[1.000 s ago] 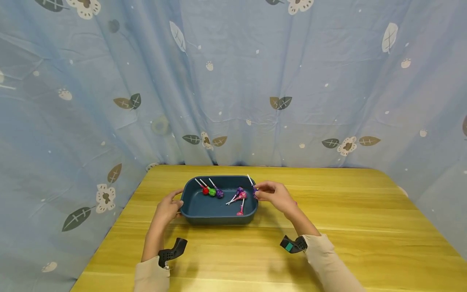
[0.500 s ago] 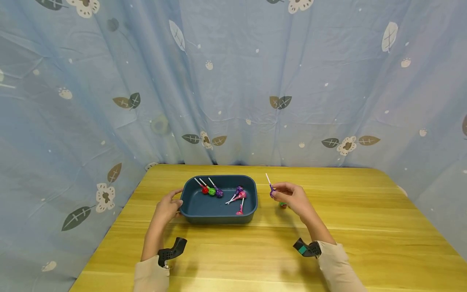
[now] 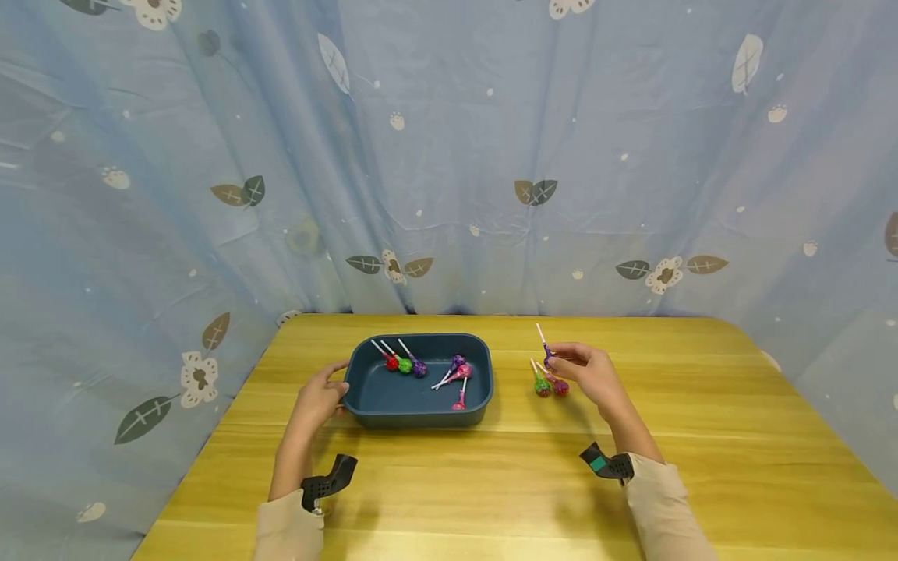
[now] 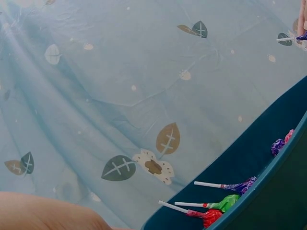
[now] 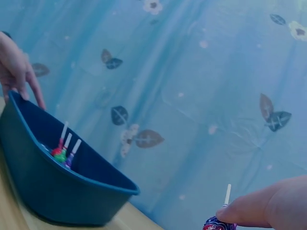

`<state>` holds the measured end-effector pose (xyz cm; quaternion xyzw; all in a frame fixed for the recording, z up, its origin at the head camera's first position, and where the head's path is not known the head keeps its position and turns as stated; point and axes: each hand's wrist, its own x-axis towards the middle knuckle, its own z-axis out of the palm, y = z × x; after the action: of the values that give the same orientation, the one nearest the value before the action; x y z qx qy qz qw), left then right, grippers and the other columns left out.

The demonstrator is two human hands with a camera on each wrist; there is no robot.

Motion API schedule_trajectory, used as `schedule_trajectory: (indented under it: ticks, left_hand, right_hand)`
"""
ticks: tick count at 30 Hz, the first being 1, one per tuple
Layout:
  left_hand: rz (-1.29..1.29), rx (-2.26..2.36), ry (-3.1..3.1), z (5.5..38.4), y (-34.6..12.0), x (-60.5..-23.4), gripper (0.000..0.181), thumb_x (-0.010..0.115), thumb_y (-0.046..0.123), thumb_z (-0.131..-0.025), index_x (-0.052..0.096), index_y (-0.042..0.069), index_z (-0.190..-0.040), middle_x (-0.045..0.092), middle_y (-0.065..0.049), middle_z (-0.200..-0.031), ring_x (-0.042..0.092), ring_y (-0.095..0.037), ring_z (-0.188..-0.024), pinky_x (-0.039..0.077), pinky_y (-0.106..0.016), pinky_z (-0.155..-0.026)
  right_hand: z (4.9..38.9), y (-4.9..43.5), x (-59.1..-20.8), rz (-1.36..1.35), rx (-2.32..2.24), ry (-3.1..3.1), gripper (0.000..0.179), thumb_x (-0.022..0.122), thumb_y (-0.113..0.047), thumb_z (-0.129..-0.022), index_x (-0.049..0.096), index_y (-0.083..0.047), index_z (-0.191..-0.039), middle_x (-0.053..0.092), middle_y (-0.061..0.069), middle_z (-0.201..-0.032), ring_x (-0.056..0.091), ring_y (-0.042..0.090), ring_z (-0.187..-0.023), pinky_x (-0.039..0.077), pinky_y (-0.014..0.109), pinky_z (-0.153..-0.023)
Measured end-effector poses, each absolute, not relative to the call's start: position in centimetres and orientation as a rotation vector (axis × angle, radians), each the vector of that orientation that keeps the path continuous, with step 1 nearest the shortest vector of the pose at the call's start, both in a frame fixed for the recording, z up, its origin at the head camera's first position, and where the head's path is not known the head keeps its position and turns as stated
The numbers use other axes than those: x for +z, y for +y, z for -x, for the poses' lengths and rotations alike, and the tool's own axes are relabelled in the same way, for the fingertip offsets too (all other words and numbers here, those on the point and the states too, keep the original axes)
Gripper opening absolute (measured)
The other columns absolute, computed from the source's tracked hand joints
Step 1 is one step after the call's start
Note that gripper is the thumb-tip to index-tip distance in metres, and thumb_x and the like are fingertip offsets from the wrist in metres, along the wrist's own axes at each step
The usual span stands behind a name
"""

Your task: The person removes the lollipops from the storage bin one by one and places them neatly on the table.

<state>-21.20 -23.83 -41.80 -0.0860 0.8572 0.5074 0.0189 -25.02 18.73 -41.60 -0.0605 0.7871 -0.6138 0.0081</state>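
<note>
In the head view my left hand (image 3: 318, 401) holds the left end of a dark blue rectangular tub (image 3: 418, 419), its thumb at the rim. My right hand (image 3: 589, 375) pinches a purple-wrapped lollipop (image 3: 548, 357) by its candy end, white stick pointing up. Just below it, a green lollipop (image 3: 542, 386) and a pinkish-purple one (image 3: 560, 387) lie side by side on the table. Inside the tub at left are a red lollipop (image 3: 391, 363), a green lollipop (image 3: 404, 366) and a purple lollipop (image 3: 418, 368). Another purple lollipop (image 3: 457, 361) and two pink lollipops (image 3: 464, 372) lie at its right.
Both hands are over a yellow wood-grain table (image 3: 449, 483). Behind it hangs a light blue curtain (image 3: 449, 156) with leaf and flower prints, which also runs down the left side.
My right hand has moved rightward from the tub's right edge with the purple lollipop, now above the two lollipops on the table. The left hand and the tub stay in place.
</note>
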Motion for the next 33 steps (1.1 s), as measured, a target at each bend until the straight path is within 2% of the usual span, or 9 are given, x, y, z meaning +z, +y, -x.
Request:
schedule_trajectory:
  ticks: [6,11,16,20,27,33]
  left_hand:
    - [0.267,1.569,2.661,21.2,-23.8,-41.8,0.048,0.044,0.003,-0.100,0.036,0.000,-0.147,0.057,-0.032,-0.123,0.064,-0.028,-0.086,0.053,-0.042,-0.070]
    - [0.253,1.571,2.663,21.2,-23.8,-41.8,0.047,0.044,0.002,-0.100,0.036,0.000,-0.147,0.056,-0.033,-0.125,0.065,-0.033,-0.092,0.054,-0.042,-0.071]
    - [0.242,1.574,2.658,21.1,-23.9,-41.8,0.047,0.044,0.002,-0.101,0.036,0.000,-0.147,0.055,-0.033,-0.126,0.065,-0.033,-0.093,0.054,-0.043,-0.072]
    - [0.241,1.570,2.666,21.3,-23.8,-41.9,0.048,0.044,0.002,-0.101,0.036,0.000,-0.147,0.055,-0.033,-0.126,0.065,-0.031,-0.091,0.054,-0.042,-0.071]
    - [0.233,1.558,2.685,21.4,-23.8,-41.8,0.048,0.045,0.002,-0.100,0.036,0.000,-0.147,0.056,-0.032,-0.124,0.065,-0.030,-0.089,0.054,-0.042,-0.071]
    - [0.236,1.566,2.671,21.4,-23.8,-41.9,0.048,0.044,0.002,-0.101,0.035,0.000,-0.147,0.056,-0.033,-0.125,0.065,-0.032,-0.090,0.054,-0.044,-0.073]
  right_hand:
    - [25.4,19.9,-41.9,0.129,-1.933,2.457,0.037,0.061,-0.012,-0.096,0.057,0.007,-0.128,0.059,0.023,-0.116,0.065,0.026,-0.099,0.047,0.046,-0.092]
    - [25.4,20.4,-42.0,0.093,-1.961,2.440,0.038,0.060,-0.010,-0.096,0.055,0.010,-0.128,0.060,0.025,-0.115,0.065,0.018,-0.093,0.048,0.046,-0.092]
    - [25.4,21.0,-42.1,0.060,-1.929,2.444,0.039,0.058,-0.011,-0.098,0.053,0.010,-0.130,0.058,0.027,-0.121,0.065,0.024,-0.101,0.048,0.042,-0.092]
    - [25.5,21.5,-42.3,0.004,-1.887,2.477,0.037,0.057,-0.011,-0.098,0.055,0.010,-0.129,0.061,0.025,-0.119,0.064,0.030,-0.102,0.048,0.043,-0.093]
    - [26.2,22.1,-43.5,-0.051,-1.881,2.443,0.033,0.059,-0.007,-0.097,0.059,0.013,-0.123,0.067,0.022,-0.109,0.068,0.024,-0.094,0.050,0.042,-0.088]
    - [26.7,22.3,-44.6,-0.122,-1.807,2.491,0.032,0.060,-0.010,-0.096,0.062,0.011,-0.120,0.068,0.020,-0.108,0.068,0.021,-0.091,0.053,0.036,-0.082]
